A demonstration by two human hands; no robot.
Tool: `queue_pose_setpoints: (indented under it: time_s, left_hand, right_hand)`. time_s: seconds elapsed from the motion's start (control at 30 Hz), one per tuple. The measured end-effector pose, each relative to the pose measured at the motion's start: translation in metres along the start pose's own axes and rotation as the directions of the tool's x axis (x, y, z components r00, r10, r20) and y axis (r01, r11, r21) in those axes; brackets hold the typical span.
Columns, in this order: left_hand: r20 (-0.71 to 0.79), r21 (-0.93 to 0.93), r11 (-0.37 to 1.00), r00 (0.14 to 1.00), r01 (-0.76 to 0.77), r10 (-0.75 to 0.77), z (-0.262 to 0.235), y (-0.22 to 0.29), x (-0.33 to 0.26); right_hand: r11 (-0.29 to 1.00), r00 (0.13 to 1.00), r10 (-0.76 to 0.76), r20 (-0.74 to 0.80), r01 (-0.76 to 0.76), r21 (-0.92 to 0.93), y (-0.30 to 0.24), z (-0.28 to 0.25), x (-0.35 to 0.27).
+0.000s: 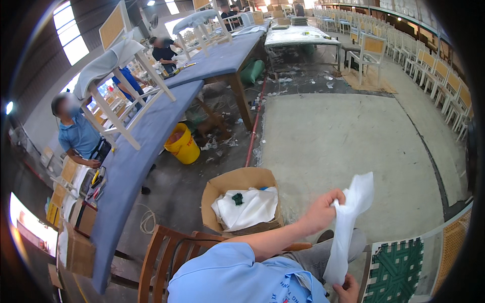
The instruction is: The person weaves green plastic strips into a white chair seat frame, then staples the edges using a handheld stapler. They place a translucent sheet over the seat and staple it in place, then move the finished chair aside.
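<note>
A long strip of thin, soft white sheet [345, 237] stretches between my hands above my lap. My left hand [326, 207] is closed around its upper part, and a loose end fans out past the fingers. At the lower edge of the picture my right hand [347, 290] pinches the strip's bottom end. Beside the right hand stands a white-framed chair with a seat of woven green webbing [395, 270] and a cane back [453, 252]. I cannot tell whether the sheet is cloth or foam.
Left of my knees stands an open cardboard box [214, 194] holding white material and a green scrap. A yellow bucket [184, 147] is beyond it. A long blue-covered table [134, 156] carries an upside-leaning white chair [118, 108]; a person [81, 129] stands behind it. Chairs [439, 83] line the right.
</note>
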State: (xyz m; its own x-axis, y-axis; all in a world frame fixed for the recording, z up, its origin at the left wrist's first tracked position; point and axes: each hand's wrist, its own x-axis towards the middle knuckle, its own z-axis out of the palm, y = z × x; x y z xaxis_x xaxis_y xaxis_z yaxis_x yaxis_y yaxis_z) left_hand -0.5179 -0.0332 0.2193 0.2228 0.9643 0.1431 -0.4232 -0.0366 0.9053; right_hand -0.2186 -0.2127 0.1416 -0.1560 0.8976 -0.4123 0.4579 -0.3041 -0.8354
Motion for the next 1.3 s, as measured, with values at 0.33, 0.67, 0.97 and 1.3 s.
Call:
queue_pose_setpoints:
  time_s: [0.33,0.67,0.97,1.3]
  left_hand:
    - [0.628,0.289,0.94,0.777,-0.182,-0.043,0.108,-0.007,-0.061]
    - [0.434,0.342,0.931,0.9,-0.125,-0.039,0.065,-0.011,-0.05]
    - [0.469,0.521,0.826,0.881,-0.215,-0.067,0.055,-0.036,-0.027]
    - [0.28,0.875,0.479,0.883,-0.073,-0.378,0.005,-0.059,-0.049]
  right_hand:
    - [0.787,0.899,-0.38,-0.218,0.438,0.434,-0.053,-0.011,-0.011]
    - [0.86,0.904,0.066,-0.423,0.163,0.483,-0.036,0.014,-0.02]
    - [0.867,0.669,0.288,-0.685,0.122,0.483,0.019,-0.046,-0.053]
    - [0.731,0.556,0.464,-0.69,0.199,0.652,0.058,-0.042,-0.079]
